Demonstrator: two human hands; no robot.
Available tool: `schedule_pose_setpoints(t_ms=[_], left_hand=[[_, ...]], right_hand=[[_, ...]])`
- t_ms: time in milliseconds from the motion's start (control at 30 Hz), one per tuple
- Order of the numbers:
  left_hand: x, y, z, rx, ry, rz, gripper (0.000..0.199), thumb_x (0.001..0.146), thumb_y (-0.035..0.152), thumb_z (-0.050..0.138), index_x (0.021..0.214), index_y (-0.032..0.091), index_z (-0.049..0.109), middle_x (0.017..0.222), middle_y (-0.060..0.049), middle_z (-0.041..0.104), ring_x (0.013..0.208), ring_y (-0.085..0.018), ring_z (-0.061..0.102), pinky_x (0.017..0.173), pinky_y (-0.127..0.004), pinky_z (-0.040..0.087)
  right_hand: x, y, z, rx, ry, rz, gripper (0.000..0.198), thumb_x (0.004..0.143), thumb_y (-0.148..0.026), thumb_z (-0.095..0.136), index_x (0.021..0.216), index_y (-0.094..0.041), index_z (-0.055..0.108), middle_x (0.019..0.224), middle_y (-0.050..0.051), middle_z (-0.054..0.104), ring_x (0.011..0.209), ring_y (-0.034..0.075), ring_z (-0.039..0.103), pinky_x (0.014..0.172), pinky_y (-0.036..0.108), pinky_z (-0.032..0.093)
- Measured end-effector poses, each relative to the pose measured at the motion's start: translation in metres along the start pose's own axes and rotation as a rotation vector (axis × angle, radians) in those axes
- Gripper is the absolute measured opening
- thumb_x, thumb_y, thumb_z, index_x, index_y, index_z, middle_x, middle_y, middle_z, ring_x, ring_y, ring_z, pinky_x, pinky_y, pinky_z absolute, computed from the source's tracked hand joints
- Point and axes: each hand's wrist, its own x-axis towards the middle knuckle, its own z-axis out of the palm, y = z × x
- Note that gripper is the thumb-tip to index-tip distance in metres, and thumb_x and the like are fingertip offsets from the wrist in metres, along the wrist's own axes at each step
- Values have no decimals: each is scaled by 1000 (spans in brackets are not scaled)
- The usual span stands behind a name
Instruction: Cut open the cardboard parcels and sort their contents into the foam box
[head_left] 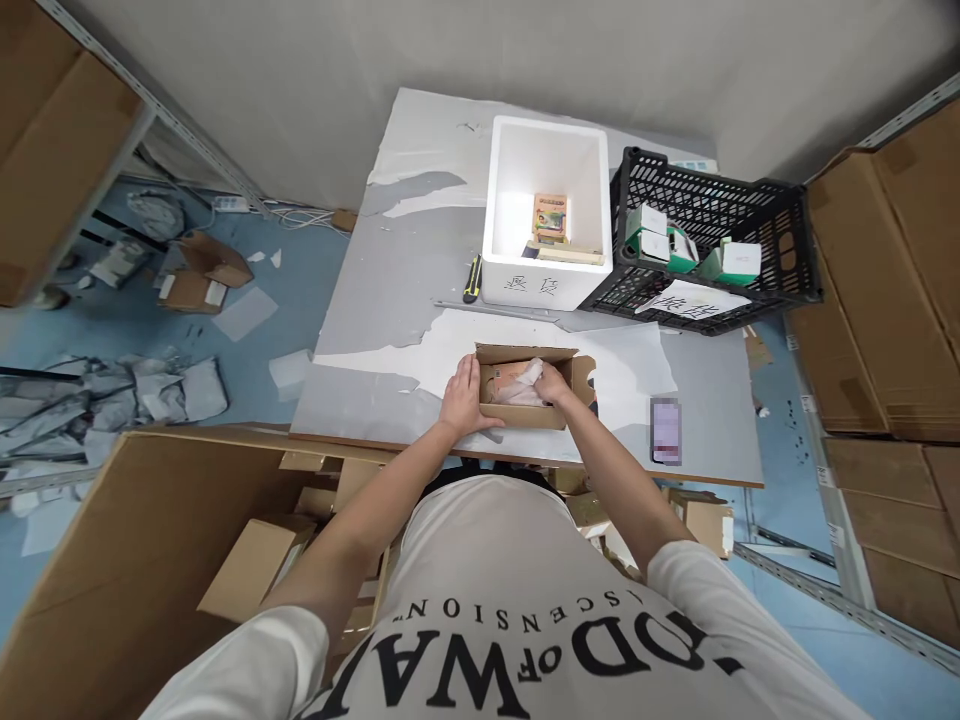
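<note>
In the head view, a flat orange packet (510,376) in crumpled whitish wrap (531,373) lies inside an open brown cardboard box (523,415) at the near edge of the grey table (375,300). Box and packet run long from left to right. The right hand (553,384), nearer the packet, pinches the wrap at its right end; the left hand (460,400), thumb spread from fingers, braces the box's left end.
</note>
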Motion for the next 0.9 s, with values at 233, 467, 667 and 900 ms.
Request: schedule_pose_setpoints(t_ms=[233,467,667,900], left_hand=[[-3,10,-12,50,-82,-73,135,51,74,70,151,11,5,157,-23,7,145,-37,6,113,-55,17],[-4,48,-35,-120,46,-271,111,67,69,62,150,15,13,156,-23,11,144,-41,1,106,-71,8],[-13,90,-48,-897,201,-175,97,65,55,73,143,13,31,143,-22,43,131,-35,43,106,-51,35],[-10,86,-62,-1463,245,-314,57,63,46,78,108,15,61,115,-14,67,105,-27,64,92,-42,50]], right_hand=[[-47,-10,-39,346,0,-79,24,67,-18,60,91,-18,61,97,6,71,87,21,65,76,34,53],[-100,-27,-27,1057,187,-33,43,60,-31,75,99,-24,57,97,3,71,91,22,67,70,35,57],[-121,-64,3,1386,198,-177,47,59,-31,78,102,-27,59,107,2,69,103,21,63,80,35,57],[-118,-47,-20,1101,-111,-240,62,54,-30,83,112,-28,60,113,2,66,101,21,62,76,31,56]])
